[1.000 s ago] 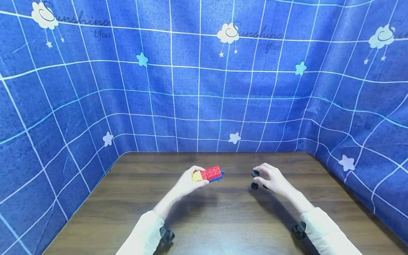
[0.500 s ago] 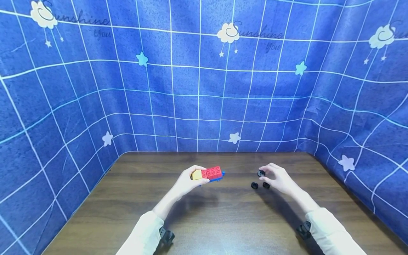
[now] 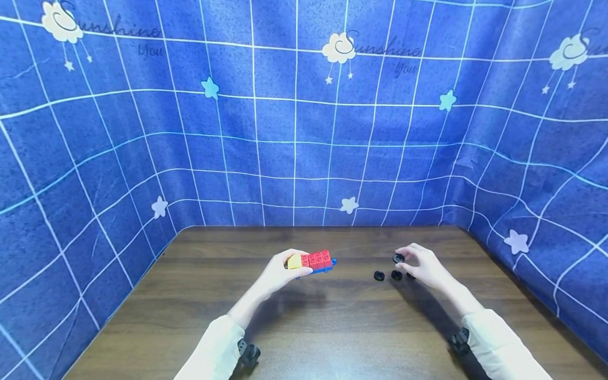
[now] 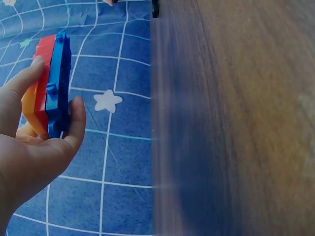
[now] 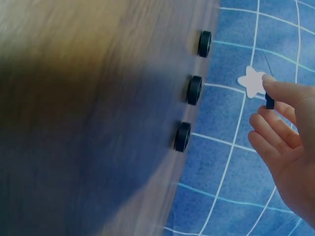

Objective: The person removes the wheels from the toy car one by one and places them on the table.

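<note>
My left hand (image 3: 277, 274) grips a toy brick car, yellow and red bricks (image 3: 319, 259) on a blue base (image 4: 59, 83), raised above the table. In the left wrist view the thumb lies along the red side, while other fingers curl round the blue underside, which carries small side pegs. Off to the right, my right hand (image 3: 424, 266) pinches a small black wheel (image 5: 269, 102) between thumb and fingers. Below it, three more black wheels stand in a row on the table: a left one (image 3: 379, 276), a middle one (image 3: 396, 275) and a right one (image 5: 182, 137), partly covered by the hand in the head view.
A brown wood-grain table (image 3: 304, 327) lies under both hands. Behind it and at both sides hangs a blue gridded cloth (image 3: 275, 121) with stars and clouds. Dark wrist cameras sit under the left sleeve (image 3: 214, 343) and the right sleeve (image 3: 499, 343).
My right hand has shifted to the right with the pinched wheel, uncovering more of the wheels on the table. My left hand and the toy car have hardly moved; the car tilts slightly.
</note>
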`<move>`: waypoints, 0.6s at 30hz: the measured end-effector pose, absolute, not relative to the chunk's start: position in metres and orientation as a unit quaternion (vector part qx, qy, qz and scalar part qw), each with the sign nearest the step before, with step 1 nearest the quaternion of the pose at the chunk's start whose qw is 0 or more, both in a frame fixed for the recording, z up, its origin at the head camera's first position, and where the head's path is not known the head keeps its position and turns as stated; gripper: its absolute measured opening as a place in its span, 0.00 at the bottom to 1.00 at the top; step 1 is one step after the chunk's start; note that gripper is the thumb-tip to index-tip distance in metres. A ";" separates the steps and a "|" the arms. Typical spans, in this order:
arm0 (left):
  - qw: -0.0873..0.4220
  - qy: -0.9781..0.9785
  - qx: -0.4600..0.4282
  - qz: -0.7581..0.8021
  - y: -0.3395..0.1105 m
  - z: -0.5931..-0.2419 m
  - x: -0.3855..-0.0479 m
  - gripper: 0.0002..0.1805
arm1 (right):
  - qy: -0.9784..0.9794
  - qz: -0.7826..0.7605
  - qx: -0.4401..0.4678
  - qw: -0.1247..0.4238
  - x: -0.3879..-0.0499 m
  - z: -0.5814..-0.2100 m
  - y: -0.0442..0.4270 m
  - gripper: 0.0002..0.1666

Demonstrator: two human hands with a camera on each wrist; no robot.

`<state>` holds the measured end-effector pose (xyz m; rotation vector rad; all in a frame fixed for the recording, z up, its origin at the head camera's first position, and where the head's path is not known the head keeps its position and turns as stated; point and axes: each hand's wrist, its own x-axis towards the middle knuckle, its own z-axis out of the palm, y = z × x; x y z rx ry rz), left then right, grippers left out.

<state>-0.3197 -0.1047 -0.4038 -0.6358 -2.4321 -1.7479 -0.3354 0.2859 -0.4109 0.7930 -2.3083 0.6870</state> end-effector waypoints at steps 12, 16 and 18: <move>0.034 -0.797 -0.198 -0.570 -0.104 -0.406 -0.320 0.21 | -0.882 0.252 0.276 0.287 -0.336 -0.415 0.298 0.19; 0.023 -0.795 -0.203 -0.571 -0.104 -0.401 -0.314 0.21 | -0.886 0.249 0.271 0.284 -0.335 -0.415 0.302 0.18; 0.017 -0.795 -0.208 -0.569 -0.103 -0.394 -0.307 0.21 | -0.887 0.246 0.266 0.285 -0.335 -0.416 0.304 0.18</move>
